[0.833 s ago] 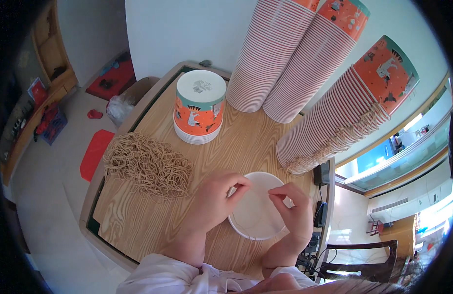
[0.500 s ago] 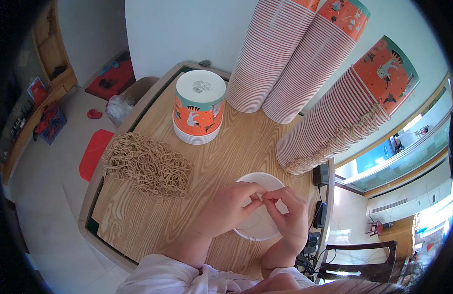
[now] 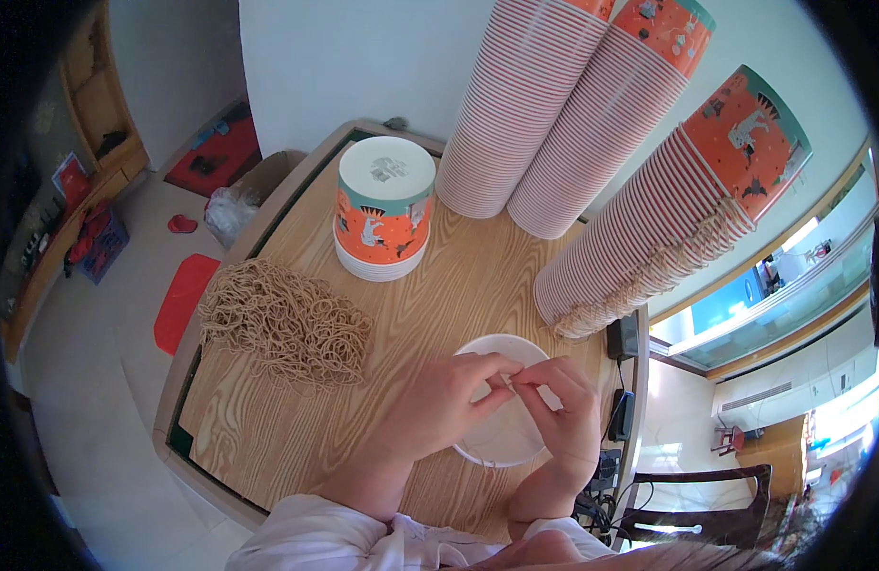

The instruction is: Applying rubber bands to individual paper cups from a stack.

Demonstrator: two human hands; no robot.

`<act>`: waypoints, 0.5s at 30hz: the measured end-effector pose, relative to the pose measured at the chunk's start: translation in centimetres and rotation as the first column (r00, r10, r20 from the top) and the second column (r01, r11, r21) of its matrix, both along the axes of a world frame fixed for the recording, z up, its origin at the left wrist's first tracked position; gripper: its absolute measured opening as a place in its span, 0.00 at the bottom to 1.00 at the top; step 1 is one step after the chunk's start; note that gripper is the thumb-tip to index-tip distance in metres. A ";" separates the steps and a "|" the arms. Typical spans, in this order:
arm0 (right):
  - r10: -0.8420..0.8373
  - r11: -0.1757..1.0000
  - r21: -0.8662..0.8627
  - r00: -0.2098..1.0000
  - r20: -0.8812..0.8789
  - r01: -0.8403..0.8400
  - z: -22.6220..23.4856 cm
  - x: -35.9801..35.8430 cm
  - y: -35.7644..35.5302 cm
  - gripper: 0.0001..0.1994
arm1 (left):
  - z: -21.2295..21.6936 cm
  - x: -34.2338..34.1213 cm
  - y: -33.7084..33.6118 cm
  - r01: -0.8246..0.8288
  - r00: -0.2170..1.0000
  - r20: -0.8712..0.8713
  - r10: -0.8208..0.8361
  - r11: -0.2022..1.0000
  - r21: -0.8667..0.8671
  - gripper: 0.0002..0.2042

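Over a white paper bucket, my left hand and my right hand meet with their fingertips pinched together. Both pinch a thin piece of twine, mostly hidden by the fingers. A faint strand runs across the bucket, and a bit of twine shows at its near rim. To the left lies a tangled heap of tan twine. Behind it stands a short upside-down stack of orange and green printed buckets.
Two tall leaning stacks of nested buckets rise at the back. A third stack, with twine loops along its side, leans at the right. Black power adapters and cables line the right table edge, near a dark chair.
Both hands stay pinched over the bucket; the right fingers have shifted very slightly. The rest of the scene has only moved a little with the camera.
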State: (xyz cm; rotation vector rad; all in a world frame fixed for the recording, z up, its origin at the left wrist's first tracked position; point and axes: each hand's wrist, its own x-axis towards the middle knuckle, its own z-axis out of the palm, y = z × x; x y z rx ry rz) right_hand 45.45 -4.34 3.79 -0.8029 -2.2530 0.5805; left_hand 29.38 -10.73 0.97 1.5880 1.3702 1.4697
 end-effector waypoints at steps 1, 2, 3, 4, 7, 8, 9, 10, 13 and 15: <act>0.008 1.000 -0.013 1.000 -0.008 -0.008 0.0 0.0 0.0 0.08 | -0.1 -0.1 0.0 0.026 0.999 0.048 -0.024 0.999 -0.045 0.09; 0.015 1.000 -0.026 1.000 -0.016 -0.016 0.0 0.0 0.0 0.08 | -0.2 -0.2 -0.1 0.025 0.999 0.047 -0.023 0.999 -0.046 0.09; 0.013 1.000 -0.026 1.000 -0.015 -0.013 0.1 -0.1 -0.2 0.08 | -0.4 -0.4 -0.1 -0.015 1.000 0.020 0.016 0.998 -0.058 0.08; -0.044 0.994 -0.107 0.998 -0.038 0.040 0.3 -0.2 -0.4 0.08 | -0.4 -0.4 0.0 -0.056 0.998 -0.008 0.056 0.996 -0.069 0.06; -0.082 0.985 -0.159 0.995 -0.051 0.073 0.5 -0.5 -0.5 0.08 | 0.0 -0.5 -0.1 -0.046 0.999 0.016 0.046 0.998 -0.050 0.05; -0.063 0.990 -0.130 0.997 -0.044 0.057 0.5 -0.6 -0.5 0.09 | 0.0 -0.5 -0.1 -0.047 0.999 0.016 0.048 0.998 -0.050 0.05; -0.063 0.990 -0.129 0.997 -0.043 0.057 0.4 -0.3 -0.3 0.09 | -0.1 -0.4 -0.1 -0.042 0.999 -0.001 0.042 0.998 -0.045 0.05; -0.035 0.994 -0.100 0.999 -0.029 0.032 0.1 0.1 0.0 0.09 | -0.1 -0.3 -0.1 -0.036 0.999 -0.018 0.035 0.999 -0.041 0.05; -0.008 0.997 -0.076 1.000 -0.009 0.007 -0.2 0.3 0.1 0.08 | 0.3 -0.3 0.0 -0.038 0.999 -0.036 0.038 0.999 -0.015 0.05; -0.008 0.997 -0.079 1.000 -0.005 0.008 -0.2 0.3 0.1 0.07 | 0.2 -0.3 0.0 -0.022 1.000 -0.018 0.022 0.999 -0.027 0.06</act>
